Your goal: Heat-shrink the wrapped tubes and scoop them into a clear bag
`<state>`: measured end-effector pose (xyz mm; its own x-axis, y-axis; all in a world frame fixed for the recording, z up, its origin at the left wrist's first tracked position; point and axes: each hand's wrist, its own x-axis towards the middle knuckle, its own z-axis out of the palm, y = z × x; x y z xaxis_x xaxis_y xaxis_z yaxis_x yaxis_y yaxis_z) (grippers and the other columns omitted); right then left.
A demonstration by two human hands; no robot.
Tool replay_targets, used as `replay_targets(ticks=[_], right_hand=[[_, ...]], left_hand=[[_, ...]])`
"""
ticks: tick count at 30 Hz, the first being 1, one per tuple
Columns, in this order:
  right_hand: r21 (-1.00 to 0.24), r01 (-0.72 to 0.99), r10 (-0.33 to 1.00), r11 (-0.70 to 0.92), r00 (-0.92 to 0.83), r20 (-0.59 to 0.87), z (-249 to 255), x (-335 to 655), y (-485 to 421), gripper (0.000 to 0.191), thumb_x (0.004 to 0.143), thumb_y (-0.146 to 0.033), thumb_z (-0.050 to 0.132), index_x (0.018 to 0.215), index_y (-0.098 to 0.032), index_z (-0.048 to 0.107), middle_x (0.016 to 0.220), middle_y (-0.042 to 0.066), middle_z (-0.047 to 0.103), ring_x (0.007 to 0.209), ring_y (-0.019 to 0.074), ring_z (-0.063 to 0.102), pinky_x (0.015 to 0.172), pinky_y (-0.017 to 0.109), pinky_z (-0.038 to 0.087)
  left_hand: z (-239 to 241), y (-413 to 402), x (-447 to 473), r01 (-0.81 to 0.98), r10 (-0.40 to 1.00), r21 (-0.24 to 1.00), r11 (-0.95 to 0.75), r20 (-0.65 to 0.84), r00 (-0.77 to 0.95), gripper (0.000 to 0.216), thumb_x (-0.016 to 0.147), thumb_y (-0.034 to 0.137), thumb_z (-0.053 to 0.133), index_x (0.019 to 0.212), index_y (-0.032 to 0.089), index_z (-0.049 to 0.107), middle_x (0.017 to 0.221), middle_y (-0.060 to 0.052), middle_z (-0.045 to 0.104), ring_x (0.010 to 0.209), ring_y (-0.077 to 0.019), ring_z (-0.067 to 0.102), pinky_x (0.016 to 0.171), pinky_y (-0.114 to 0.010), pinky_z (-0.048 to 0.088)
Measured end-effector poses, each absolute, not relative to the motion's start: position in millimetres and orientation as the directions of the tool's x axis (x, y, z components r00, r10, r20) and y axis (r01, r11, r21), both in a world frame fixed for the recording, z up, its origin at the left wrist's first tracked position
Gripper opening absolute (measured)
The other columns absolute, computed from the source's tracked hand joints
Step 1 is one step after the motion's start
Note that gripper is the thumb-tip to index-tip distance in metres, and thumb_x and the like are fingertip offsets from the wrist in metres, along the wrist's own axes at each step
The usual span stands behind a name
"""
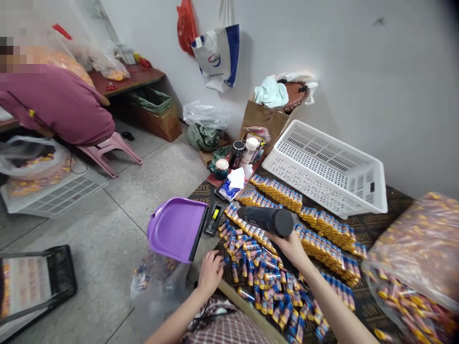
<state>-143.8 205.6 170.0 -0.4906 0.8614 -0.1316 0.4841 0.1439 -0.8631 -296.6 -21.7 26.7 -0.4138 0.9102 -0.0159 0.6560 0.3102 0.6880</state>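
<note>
My right hand [289, 247] is wrapped round the handle of a black hair dryer [265, 220], its barrel pointing left above rows of small wrapped cylinders [251, 229]. My left hand [211, 271] rests at the near left edge of the dark board, fingers bent and slightly apart, beside a loose heap of blue-and-yellow wrapped cylinders [265, 277]. I see nothing held in it. A purple dustpan [177, 227] juts out over the board's left edge, and a clear plastic bag [158, 282] hangs below it. Next to the dustpan lies a black tool with a yellow strip [214, 217].
A white perforated crate [322, 167] stands at the back right. On the right bulges a clear bag of wrapped pieces [419, 253]. Bottles [247, 153] and a lidded cup [220, 168] stand at the back. A person in a purple top [60, 100] sits at the left.
</note>
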Motion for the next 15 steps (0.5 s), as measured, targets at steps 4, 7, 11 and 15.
replay_targets(ticks=[4,7,11,15], right_hand=[[-0.877,0.463,0.853,0.132,-0.504,-0.138,164.4,-152.2,205.1,0.035,0.065,-0.043,0.069,0.085,-0.015,0.067,0.089,0.007,0.070,0.083,0.0240,0.061,0.081,0.039,0.048],[-0.856,0.505,0.866,0.111,-0.472,-0.165,169.6,-145.8,203.9,0.035,0.063,-0.043,0.070,0.083,-0.014,0.067,0.089,0.008,0.070,0.080,0.0241,0.061,0.078,0.038,0.049],[-0.808,0.585,0.903,0.065,-0.379,-0.202,182.4,-117.7,202.6,0.036,0.062,-0.043,0.070,0.081,-0.013,0.068,0.087,0.009,0.070,0.080,0.0260,0.062,0.077,0.039,0.049],[-0.763,0.646,0.928,-0.010,-0.278,-0.248,194.9,-75.0,197.5,0.040,0.063,-0.044,0.070,0.090,-0.014,0.069,0.096,0.009,0.070,0.090,0.0284,0.062,0.085,0.042,0.047]], left_hand=[[24.9,-23.9,-307.5,0.648,0.909,0.690,0.322,-0.033,-0.416,0.023,0.076,0.008,0.047,0.091,0.020,0.060,0.106,-0.008,0.056,0.104,-0.0237,0.051,0.088,-0.044,0.046],[23.0,-26.3,-314.7,0.650,0.913,0.692,0.315,-0.033,-0.407,0.025,0.075,0.006,0.047,0.091,0.019,0.060,0.104,-0.008,0.057,0.103,-0.0231,0.051,0.088,-0.043,0.047],[22.2,-16.8,-321.8,0.646,0.925,0.706,0.291,-0.035,-0.379,0.024,0.074,0.006,0.047,0.089,0.019,0.061,0.101,-0.007,0.058,0.100,-0.0222,0.053,0.087,-0.041,0.047],[29.4,37.7,-324.5,0.661,0.959,0.719,0.216,-0.031,-0.280,0.022,0.076,0.009,0.046,0.089,0.019,0.061,0.104,-0.007,0.057,0.103,-0.0207,0.051,0.092,-0.038,0.043]])
